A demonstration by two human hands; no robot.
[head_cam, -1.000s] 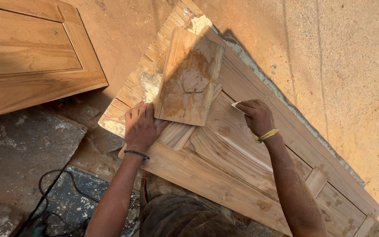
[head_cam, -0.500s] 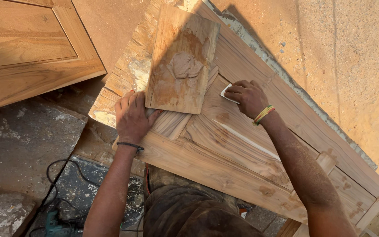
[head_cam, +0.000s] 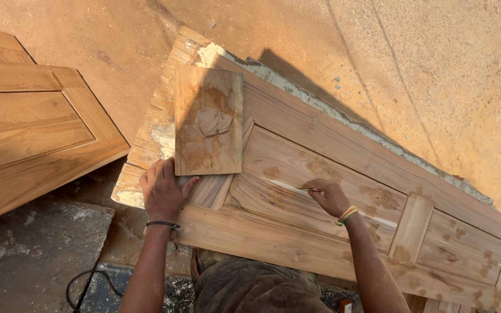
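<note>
A panelled wooden door lies flat in front of me. My left hand grips the near edge of a small wooden board that rests on the door's left end and carries a lump of brown filler paste. My right hand pinches a thin flat scraper, its tip touching the door's raised panel beside a pale filled line. Brown filler patches dot the door's panels and rails.
A second wooden door lies at the left on sandy ground. Grey stone slabs sit at lower left with a black cable across them. My knees press against the door's near edge.
My right hand moved down and toward me along the panel, the scraper now against the pale line. My view shifted, showing more of the door's right end. The left hand stays on the board.
</note>
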